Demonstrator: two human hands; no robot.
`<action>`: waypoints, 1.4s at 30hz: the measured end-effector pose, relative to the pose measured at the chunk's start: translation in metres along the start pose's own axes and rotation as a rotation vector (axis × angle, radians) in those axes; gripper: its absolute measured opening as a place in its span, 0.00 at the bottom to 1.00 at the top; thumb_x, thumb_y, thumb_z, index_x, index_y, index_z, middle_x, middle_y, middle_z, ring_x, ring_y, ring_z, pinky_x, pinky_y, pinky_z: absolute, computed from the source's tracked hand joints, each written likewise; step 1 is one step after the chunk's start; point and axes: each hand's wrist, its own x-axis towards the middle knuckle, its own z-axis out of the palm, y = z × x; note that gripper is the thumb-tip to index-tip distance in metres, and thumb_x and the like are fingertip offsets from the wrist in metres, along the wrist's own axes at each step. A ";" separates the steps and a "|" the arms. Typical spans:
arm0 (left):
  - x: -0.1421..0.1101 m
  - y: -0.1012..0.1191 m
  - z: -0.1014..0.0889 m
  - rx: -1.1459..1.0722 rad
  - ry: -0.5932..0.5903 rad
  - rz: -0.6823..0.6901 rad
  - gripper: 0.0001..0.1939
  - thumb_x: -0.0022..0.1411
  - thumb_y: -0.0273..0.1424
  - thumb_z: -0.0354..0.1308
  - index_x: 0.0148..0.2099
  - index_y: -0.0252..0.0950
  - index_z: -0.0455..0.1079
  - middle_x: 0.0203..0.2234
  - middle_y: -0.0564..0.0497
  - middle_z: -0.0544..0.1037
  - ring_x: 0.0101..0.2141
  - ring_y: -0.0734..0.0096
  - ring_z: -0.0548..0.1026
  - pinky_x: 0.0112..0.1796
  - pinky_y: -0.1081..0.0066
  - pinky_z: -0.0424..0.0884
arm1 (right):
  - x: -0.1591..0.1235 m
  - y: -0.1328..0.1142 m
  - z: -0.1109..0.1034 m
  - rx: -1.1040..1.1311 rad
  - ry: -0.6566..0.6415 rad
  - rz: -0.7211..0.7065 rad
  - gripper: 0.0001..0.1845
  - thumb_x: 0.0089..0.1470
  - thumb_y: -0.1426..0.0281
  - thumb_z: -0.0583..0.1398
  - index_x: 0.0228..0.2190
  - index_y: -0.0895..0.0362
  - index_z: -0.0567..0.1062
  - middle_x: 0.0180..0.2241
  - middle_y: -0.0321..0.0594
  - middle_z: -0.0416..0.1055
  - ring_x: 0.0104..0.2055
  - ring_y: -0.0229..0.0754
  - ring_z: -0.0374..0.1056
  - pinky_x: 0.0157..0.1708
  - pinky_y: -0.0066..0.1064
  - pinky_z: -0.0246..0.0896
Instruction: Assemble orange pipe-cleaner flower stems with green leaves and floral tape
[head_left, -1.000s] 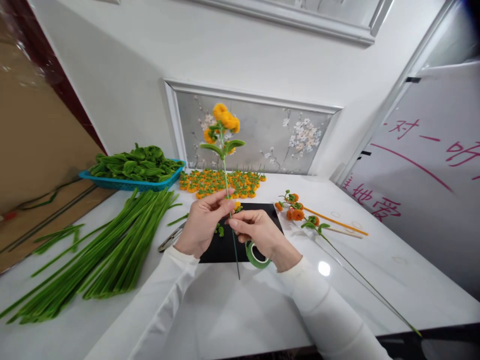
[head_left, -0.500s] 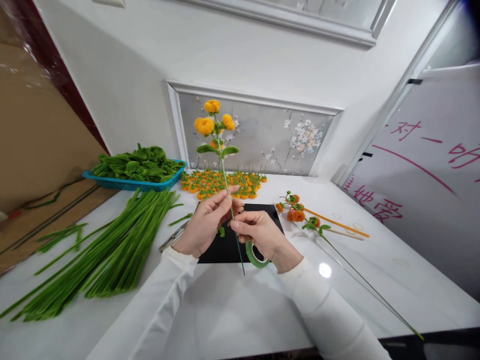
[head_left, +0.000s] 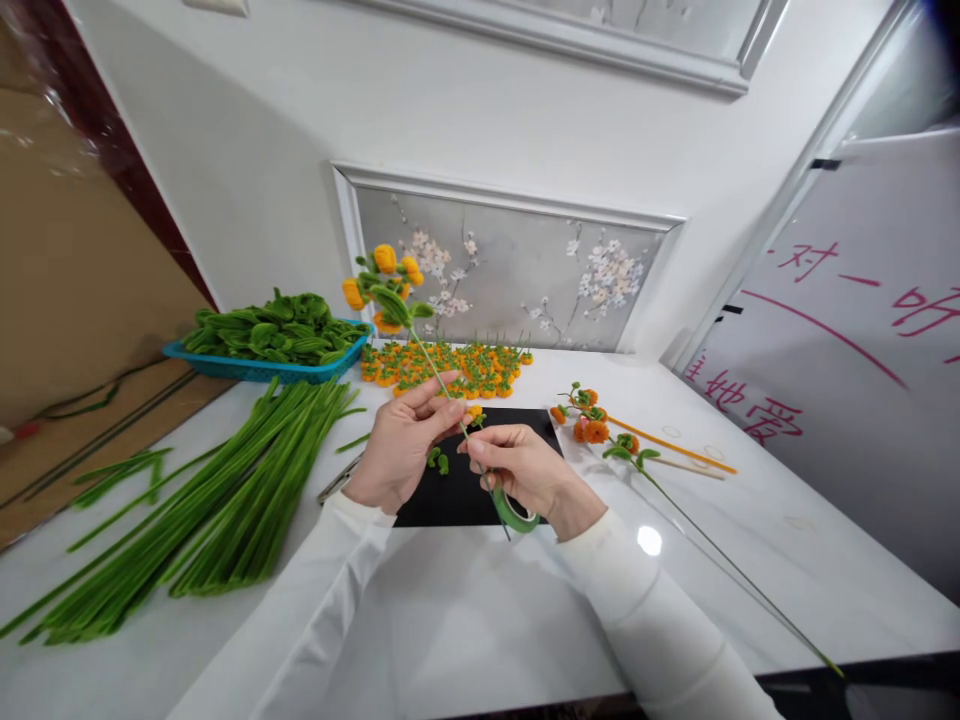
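My left hand point(head_left: 409, 440) is closed, pinching the thin green stem of an artificial flower spray point(head_left: 427, 358) between thumb and fingers. The spray leans to the upper left, with several yellow-orange fuzzy blooms and green leaves at its top. Lower on the same stem, my right hand point(head_left: 525, 470) is closed in a pinch. Beneath the right fingers is a roll of green floral tape point(head_left: 517, 514); whether the hand also grips the tape's strip cannot be made out. Small green pieces point(head_left: 438, 460) lie on a black mat point(head_left: 427, 500) behind the hands.
On the left lies a bundle of green pipe cleaners point(head_left: 225, 510), with a blue tray point(head_left: 277, 371) of green leaves behind it. Many small orange flower heads point(head_left: 450, 368) stand at the back. A finished orange spray point(head_left: 705, 520) lies right. A metal tool point(head_left: 341, 480) sits beside the left wrist.
The spray has tipped from nearly upright toward the left and turned, its blooms now lower. Its stem's lower end has swung right. Both hands stay in nearly the same place.
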 end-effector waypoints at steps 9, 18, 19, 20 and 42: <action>-0.002 0.004 -0.003 -0.127 -0.193 -0.040 0.18 0.53 0.30 0.65 0.47 0.40 0.73 0.27 0.54 0.78 0.31 0.75 0.76 0.34 0.76 0.72 | 0.000 0.001 -0.001 -0.031 -0.041 -0.036 0.14 0.37 0.64 0.70 0.24 0.61 0.79 0.20 0.32 0.67 0.18 0.26 0.57 0.18 0.22 0.52; 0.001 -0.004 0.002 0.175 0.017 0.074 0.17 0.53 0.30 0.64 0.46 0.35 0.73 0.22 0.56 0.73 0.25 0.78 0.71 0.30 0.77 0.70 | 0.003 0.003 0.005 -0.135 0.078 -0.166 0.13 0.38 0.62 0.69 0.24 0.59 0.79 0.19 0.30 0.63 0.18 0.27 0.53 0.18 0.24 0.48; 0.001 -0.003 0.001 0.157 0.021 0.050 0.17 0.53 0.30 0.64 0.47 0.34 0.72 0.22 0.56 0.73 0.25 0.78 0.71 0.29 0.77 0.70 | 0.003 0.003 0.004 -0.128 0.048 -0.144 0.13 0.39 0.62 0.69 0.25 0.59 0.79 0.19 0.30 0.63 0.19 0.27 0.54 0.19 0.24 0.50; 0.001 -0.002 0.000 0.131 0.009 0.019 0.18 0.53 0.30 0.64 0.47 0.34 0.72 0.22 0.56 0.73 0.25 0.78 0.71 0.28 0.77 0.71 | 0.002 0.003 0.003 -0.111 0.014 -0.124 0.14 0.39 0.61 0.69 0.25 0.59 0.79 0.19 0.30 0.63 0.20 0.28 0.55 0.20 0.24 0.52; -0.002 0.000 0.003 0.181 -0.018 0.064 0.18 0.52 0.30 0.65 0.47 0.34 0.73 0.22 0.54 0.76 0.28 0.72 0.75 0.36 0.71 0.71 | 0.004 0.002 0.007 -0.243 0.115 -0.225 0.15 0.37 0.60 0.68 0.24 0.59 0.76 0.21 0.30 0.63 0.20 0.28 0.54 0.19 0.23 0.52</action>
